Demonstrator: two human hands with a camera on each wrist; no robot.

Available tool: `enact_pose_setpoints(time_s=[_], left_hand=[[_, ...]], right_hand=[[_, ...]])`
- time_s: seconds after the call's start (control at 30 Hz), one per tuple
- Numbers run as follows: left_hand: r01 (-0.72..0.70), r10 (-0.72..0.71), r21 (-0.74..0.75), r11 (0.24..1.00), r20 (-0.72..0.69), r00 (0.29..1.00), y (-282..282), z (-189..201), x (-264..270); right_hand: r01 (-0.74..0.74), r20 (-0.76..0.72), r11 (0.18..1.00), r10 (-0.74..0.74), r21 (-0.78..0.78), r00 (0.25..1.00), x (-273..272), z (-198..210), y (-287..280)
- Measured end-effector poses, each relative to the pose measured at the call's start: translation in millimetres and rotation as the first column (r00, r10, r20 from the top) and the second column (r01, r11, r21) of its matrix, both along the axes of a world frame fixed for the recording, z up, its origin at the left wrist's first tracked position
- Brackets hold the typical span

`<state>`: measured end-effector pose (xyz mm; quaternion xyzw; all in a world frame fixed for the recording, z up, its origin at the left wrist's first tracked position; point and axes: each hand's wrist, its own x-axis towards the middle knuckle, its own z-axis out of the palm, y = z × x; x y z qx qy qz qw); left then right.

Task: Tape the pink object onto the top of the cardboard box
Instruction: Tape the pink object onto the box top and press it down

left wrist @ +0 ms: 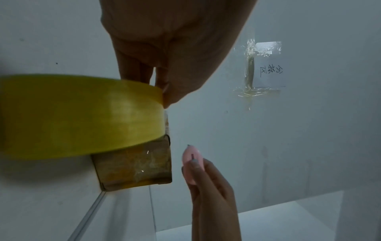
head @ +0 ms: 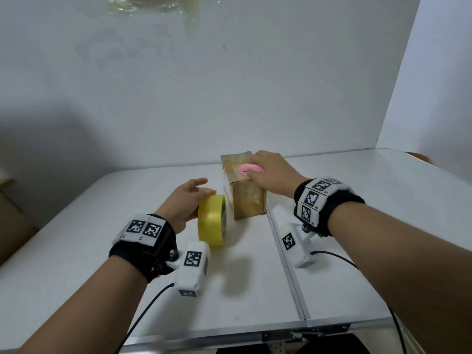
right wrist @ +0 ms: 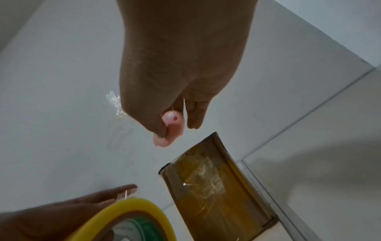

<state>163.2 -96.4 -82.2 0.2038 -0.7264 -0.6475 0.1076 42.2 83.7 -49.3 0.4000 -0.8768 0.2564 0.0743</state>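
Observation:
A small cardboard box [head: 246, 203] wrapped in clear tape stands at the middle of the white table [head: 76, 251]. My right hand [head: 270, 172] pinches the pink oval object [head: 249, 170] just over the box top. The left wrist view shows a small gap between the pink object [left wrist: 191, 156] and the box [left wrist: 136, 166]. A yellow tape roll [head: 210, 221] stands on edge left of the box. My left hand [head: 186, 200] lies against its left side, the thumb on the rim and the fingers straight. The right wrist view shows the pink object [right wrist: 173, 118] between thumb and fingers, above the box [right wrist: 216, 187].
A seam [head: 286, 264] runs front to back through the table just right of the box. White wall panels close the back and right sides. A paper note [left wrist: 266, 65] is taped to the back wall. Brown cardboard [head: 10, 215] lies beyond the table's left edge.

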Motion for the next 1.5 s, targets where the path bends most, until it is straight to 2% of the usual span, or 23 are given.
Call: enact_pose_setpoints(time_s=[0.1, 0.33, 0.6, 0.83, 0.9, 1.0, 1.07, 1.13, 1.2, 1.27, 1.33, 1.43, 1.5], left_hand=[[-0.032, 0.031, -0.038, 0.999, -0.024, 0.999, -4, -2, -4], [-0.135, 0.13, -0.096, 0.986, -0.054, 0.99, -17, -7, -12], [-0.092, 0.091, -0.188, 0.978, -0.018, 0.996, -22, -4, -19], [-0.086, 0.094, -0.213, 0.973, 0.028, 0.995, -29, -5, -26], [-0.114, 0.122, -0.259, 0.959, 0.014, 0.992, -37, 0, -29], [-0.164, 0.191, -0.466, 0.87, 0.011, 0.982, -41, 14, -35], [-0.1, 0.192, -0.632, 0.768, 0.078, 0.978, -32, 21, -39], [0.003, 0.164, -0.709, 0.705, 0.167, 0.972, -14, 23, -44], [0.068, 0.117, -0.712, 0.699, 0.207, 0.971, 4, 20, -50], [0.136, 0.088, -0.738, 0.661, 0.257, 0.962, 17, 17, -56], [0.241, 0.08, -0.775, 0.584, 0.35, 0.933, 23, 19, -56], [0.292, 0.092, -0.792, 0.536, 0.398, 0.913, 25, 22, -61], [0.305, 0.095, -0.789, 0.534, 0.414, 0.905, 23, 21, -65]], right_hand=[[0.055, 0.003, 0.99, -0.055, -0.126, 0.998, -8, 4, -2], [0.125, 0.117, 0.988, -0.114, -0.09, 0.986, -17, -1, -19], [0.182, 0.259, 0.968, -0.134, -0.172, 0.956, -35, -19, -33], [0.128, 0.226, 0.981, -0.094, -0.143, 0.97, -37, -26, -40], [0.149, 0.222, 0.983, -0.122, -0.106, 0.967, -37, -26, -37], [0.133, 0.284, 0.987, -0.102, -0.092, 0.953, -30, -27, -22], [0.091, 0.295, 0.989, -0.053, -0.115, 0.954, -25, -30, -13], [0.059, 0.28, 0.989, -0.019, -0.135, 0.96, -21, -34, -6], [0.03, 0.251, 0.99, 0.006, -0.137, 0.968, -24, -40, -4], [0.0, 0.227, 0.994, 0.024, -0.108, 0.974, -29, -48, -2], [-0.009, 0.218, 0.997, 0.026, -0.079, 0.976, -33, -55, 0], [-0.007, 0.221, 0.995, 0.029, -0.101, 0.975, -38, -60, 3], [-0.016, 0.201, 0.991, 0.043, -0.13, 0.979, -40, -62, 4]])
